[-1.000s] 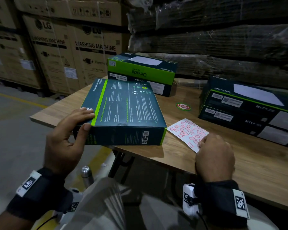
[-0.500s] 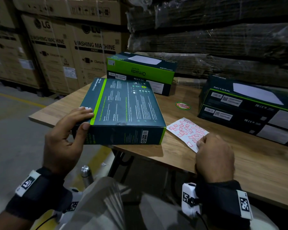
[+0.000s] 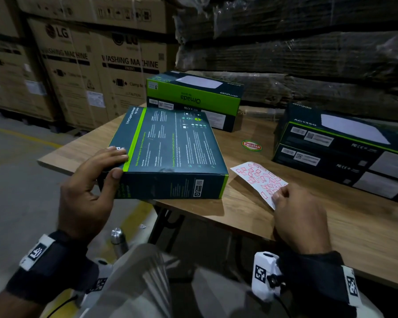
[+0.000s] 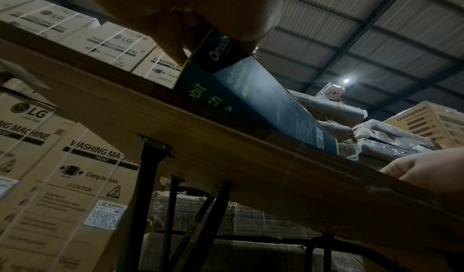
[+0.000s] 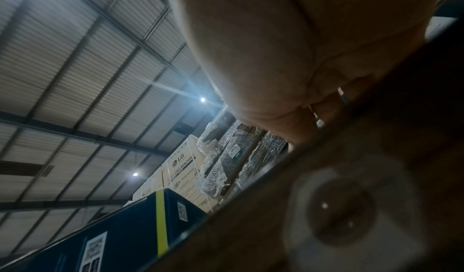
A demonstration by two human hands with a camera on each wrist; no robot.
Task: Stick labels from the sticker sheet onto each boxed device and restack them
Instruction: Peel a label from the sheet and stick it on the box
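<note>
A flat dark teal boxed device (image 3: 170,152) with a green stripe lies near the front left corner of the wooden table (image 3: 251,214), overhanging the edge. My left hand (image 3: 115,164) grips its near left corner, fingers on top and thumb on the front side; the left wrist view shows that box (image 4: 263,101) from below. A white sticker sheet (image 3: 259,180) with several red labels lies to the right of the box. My right hand (image 3: 278,197) has its fingertips curled on the sheet's near corner. Two boxed devices (image 3: 193,99) are stacked at the back, two more (image 3: 345,152) at the right.
A round red and green sticker (image 3: 251,145) is on the table between the stacks. Large LG washing machine cartons (image 3: 90,72) stand behind on the left, wrapped dark bundles (image 3: 308,53) behind the table. A metal bottle (image 3: 118,239) stands below the table edge.
Almost nothing has moved. The view has shifted slightly, and both hands stay on the box corner and on the sheet's corner.
</note>
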